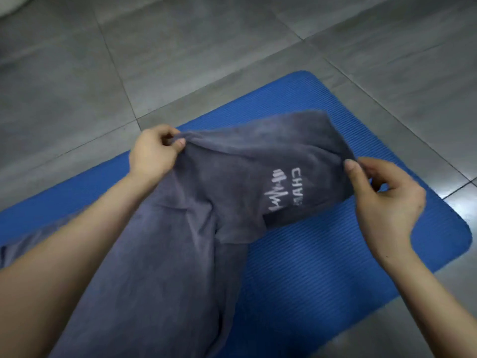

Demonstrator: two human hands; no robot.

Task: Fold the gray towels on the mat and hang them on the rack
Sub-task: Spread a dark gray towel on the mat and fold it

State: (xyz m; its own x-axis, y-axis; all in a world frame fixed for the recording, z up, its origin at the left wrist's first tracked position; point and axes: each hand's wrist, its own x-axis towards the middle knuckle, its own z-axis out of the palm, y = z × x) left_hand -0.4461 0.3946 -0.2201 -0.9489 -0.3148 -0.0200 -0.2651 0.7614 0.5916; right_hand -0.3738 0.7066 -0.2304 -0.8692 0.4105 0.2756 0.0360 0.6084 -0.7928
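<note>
A gray towel [232, 164] with a white logo and lettering is lifted at its far end above the blue mat [335, 254]. My left hand [152, 153] pinches the towel's far left corner between thumb and fingers. My right hand [382, 195] pinches the far right corner with thumb and fingertips. The cloth is stretched between the two hands and its near part drapes down over the mat toward me, bunched and creased. The rack is not in view.
Gray floor tiles [180, 47] surround the mat on all sides. The mat's rounded far corner [304, 76] points away from me and its right corner [462, 236] lies near the frame edge. A pale object shows at the top left corner.
</note>
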